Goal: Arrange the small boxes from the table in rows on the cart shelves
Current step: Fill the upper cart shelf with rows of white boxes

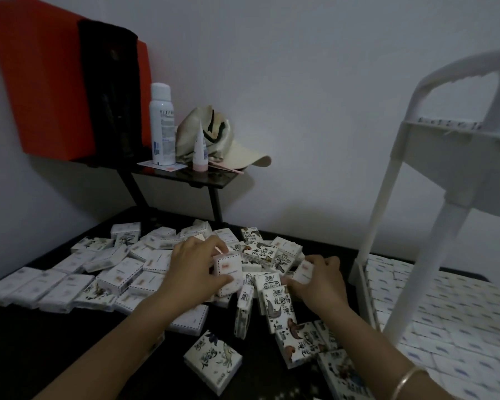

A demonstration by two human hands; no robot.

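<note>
A dim room with a pale bare wall: a dark worktop [41,356] runs across the head view, strewn from its left edge to the middle with small boxes [119,272], white and printed with ink-style drawings, some lying flat in loose lines, others tipped on edge or piled on one another. Above the middle of the heap, the person's left hand [194,269] grips one white box [228,268], its fingers curled over the top edge and the thumb underneath. Just to its right, the right hand [321,281] holds a second box [303,272], fingers closed round it, directly over several upright boxes; a thin metal bangle [404,382] circles that wrist. At the right stands a white plastic cart [433,255], touching or just beside the worktop's end. Its lower shelf [361,284] is packed with shelved boxes [459,327] laid flat in tight rows, and a further line of box tops shows along the rim of the upper shelf [459,157]. Behind the heap, a black raised stand [185,174] carries a white spray can [162,125], a small pink-capped tube [199,151] and a cream cap [234,148]. A red box [41,76] with a dark object in front of it fills the upper left corner.
</note>
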